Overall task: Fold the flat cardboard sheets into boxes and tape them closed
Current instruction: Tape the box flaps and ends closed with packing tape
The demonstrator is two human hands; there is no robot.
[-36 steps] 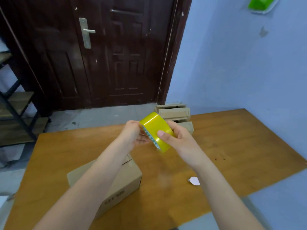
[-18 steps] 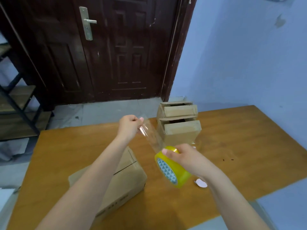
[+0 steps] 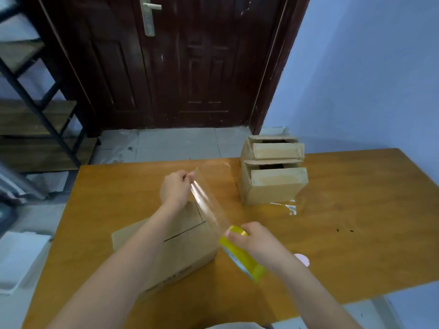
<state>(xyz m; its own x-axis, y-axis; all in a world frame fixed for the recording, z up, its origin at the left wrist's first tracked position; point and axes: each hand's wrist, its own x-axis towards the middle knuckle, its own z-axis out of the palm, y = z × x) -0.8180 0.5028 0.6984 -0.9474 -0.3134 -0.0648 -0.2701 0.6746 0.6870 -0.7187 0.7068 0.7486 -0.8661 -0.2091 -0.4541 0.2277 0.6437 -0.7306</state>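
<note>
A folded cardboard box (image 3: 185, 245) lies on the wooden table (image 3: 344, 210) under my left forearm, its top flaps meeting in a seam. My right hand (image 3: 256, 243) grips a yellow tape roll (image 3: 242, 255) just right of the box. A clear strip of tape (image 3: 206, 205) stretches from the roll up to my left hand (image 3: 174, 188), which pinches its free end above the box's far side.
Two taped small boxes (image 3: 273, 172) are stacked at the table's far edge, with a scrap of clear tape (image 3: 288, 207) beside them. A small white-pink piece (image 3: 303, 258) lies by my right wrist. A dark door (image 3: 190, 60) and a metal shelf (image 3: 35, 110) stand beyond.
My right hand has pulled the roll down and away from my left hand, drawing out a longer strip of tape over the box. The head view has tilted down.
</note>
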